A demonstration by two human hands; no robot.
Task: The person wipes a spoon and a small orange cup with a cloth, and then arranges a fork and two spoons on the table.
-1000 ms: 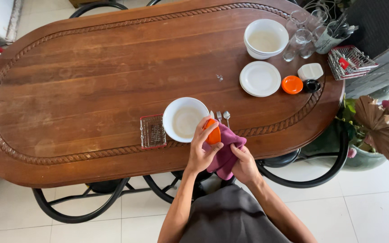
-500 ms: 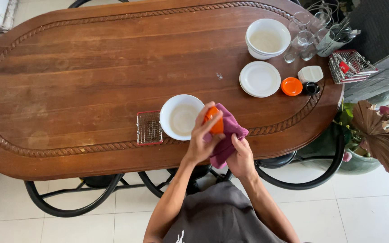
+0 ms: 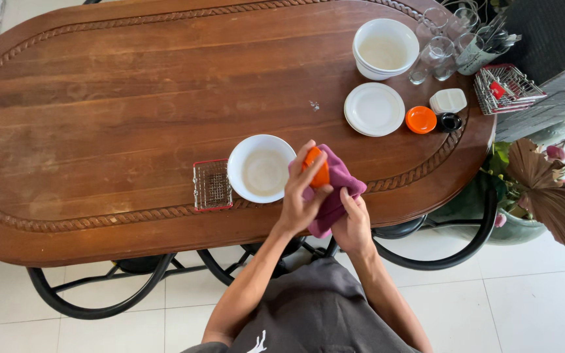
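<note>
The left hand (image 3: pixel 301 199) is curled around a small orange dish (image 3: pixel 317 171), fingers over its top edge and thumb under it, so the piece is pinched firmly and tilted up off the wooden table (image 3: pixel 119 98). The right hand (image 3: pixel 351 222) holds a purple cloth (image 3: pixel 335 189) bunched against the dish from the right side; its fingers are pressed together into the fabric, and the cloth wraps partly round the orange piece, which looks like the way one holds a thing to wipe or dry it. Both hands hang over the near edge of the table, close to the person's body, just right of an empty white bowl (image 3: pixel 262 168) that sits beside a small red-rimmed wire rack (image 3: pixel 212 185).

Well apart, at the far right end, stand the other pieces: a stack of white bowls (image 3: pixel 385 49), a white plate (image 3: pixel 374 108), a second orange dish (image 3: pixel 421 119) lying flat (it appears to match the one in hand), a small white square dish (image 3: pixel 448 100), a little black cup (image 3: pixel 450 121), several clear glasses (image 3: pixel 436 49) and a red wire basket (image 3: pixel 508 88). Grouped so, they seem set aside out of the hands' way, while the bowl and rack stay within easy reach
</note>
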